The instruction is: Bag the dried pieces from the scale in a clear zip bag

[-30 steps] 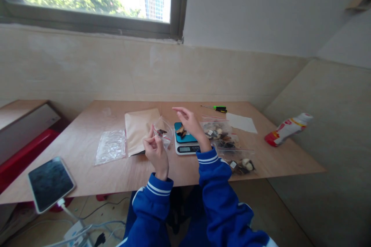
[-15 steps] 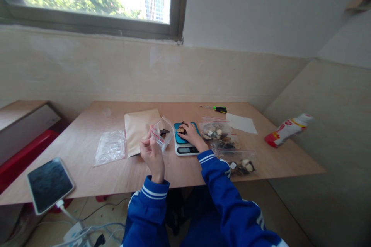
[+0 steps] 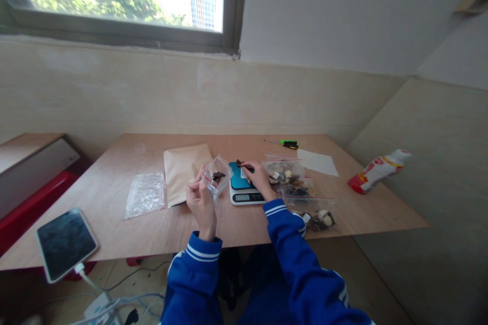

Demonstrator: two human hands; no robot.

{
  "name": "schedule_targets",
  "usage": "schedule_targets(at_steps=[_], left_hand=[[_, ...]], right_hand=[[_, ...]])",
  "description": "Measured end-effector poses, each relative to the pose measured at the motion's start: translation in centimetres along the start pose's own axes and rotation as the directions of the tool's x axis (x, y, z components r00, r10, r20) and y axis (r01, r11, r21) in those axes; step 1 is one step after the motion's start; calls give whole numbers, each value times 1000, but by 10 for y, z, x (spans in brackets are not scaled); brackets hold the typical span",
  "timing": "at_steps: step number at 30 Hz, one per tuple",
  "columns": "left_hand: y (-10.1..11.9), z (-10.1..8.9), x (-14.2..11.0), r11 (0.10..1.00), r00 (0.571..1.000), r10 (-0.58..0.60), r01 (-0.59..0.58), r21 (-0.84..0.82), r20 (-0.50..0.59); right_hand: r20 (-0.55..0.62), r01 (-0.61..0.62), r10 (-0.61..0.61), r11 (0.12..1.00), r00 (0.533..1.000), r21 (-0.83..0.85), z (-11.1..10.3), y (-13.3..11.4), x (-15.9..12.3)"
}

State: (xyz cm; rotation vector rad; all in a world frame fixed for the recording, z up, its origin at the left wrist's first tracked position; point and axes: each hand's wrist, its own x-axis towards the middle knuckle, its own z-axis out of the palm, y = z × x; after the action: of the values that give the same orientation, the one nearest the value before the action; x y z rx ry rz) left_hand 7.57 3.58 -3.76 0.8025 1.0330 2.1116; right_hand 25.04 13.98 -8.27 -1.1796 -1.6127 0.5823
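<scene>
My left hand (image 3: 201,203) is closed on the edge of a clear zip bag (image 3: 221,166), whose mouth gapes toward the scale. Dark dried pieces (image 3: 218,176) lie inside it. Just right of the bag stands a small kitchen scale (image 3: 236,198) with a blue top and a dark display. Over the scale's right side, my right hand (image 3: 260,179) pinches a dark brown dried piece (image 3: 241,163) that looks like dried mushroom. My palm and fingers hide part of the blue top. A small white label shows beside the fingers.
Several filled zip bags (image 3: 318,219) lie right of the scale. Behind them are a green-black screwdriver (image 3: 288,143) and white paper (image 3: 318,162). Left are a kraft paper bag (image 3: 181,172), clear empty bags (image 3: 145,194) and a tablet (image 3: 67,244) on a cable. A red-white bottle (image 3: 377,171) stands far right.
My right hand has drawn slightly right and lifted a dried piece off the scale, so more of the blue top shows. My left hand and its bag have shifted slightly.
</scene>
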Motion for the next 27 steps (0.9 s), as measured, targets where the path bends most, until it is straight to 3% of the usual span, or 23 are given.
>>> schedule_targets(at_steps=[4, 8, 11, 16, 18, 21, 24, 27], left_hand=[[-1, 0, 1, 1000, 1000, -3, 3, 8, 30], [-4, 0, 2, 1000, 998, -18, 18, 7, 53], [-5, 0, 2, 999, 996, -37, 35, 18, 78], [-5, 3, 0, 997, 995, -72, 73, -9, 67], [-5, 3, -1, 995, 995, -84, 86, -41, 50], [-6, 3, 1, 989, 994, -110, 111, -96, 21], [-7, 0, 4, 986, 992, -128, 127, -110, -6], [-6, -1, 6, 985, 991, -132, 129, -115, -23]], right_hand=[[-72, -47, 54, 994, 996, 96, -2, -12, 3], [-91, -91, 143, 898, 985, 431, -7, -54, 6], [51, -107, 95, 824, 994, 556, -8, -94, 5], [358, -102, -61, 901, 932, 421, 0, -129, 4], [338, -47, -98, 917, 936, 397, 1, -128, 5], [148, 43, -87, 961, 985, 275, -4, -109, 5], [32, 51, -48, 993, 998, -102, -10, -74, -3], [102, 31, 14, 904, 995, -427, -12, -37, -19]])
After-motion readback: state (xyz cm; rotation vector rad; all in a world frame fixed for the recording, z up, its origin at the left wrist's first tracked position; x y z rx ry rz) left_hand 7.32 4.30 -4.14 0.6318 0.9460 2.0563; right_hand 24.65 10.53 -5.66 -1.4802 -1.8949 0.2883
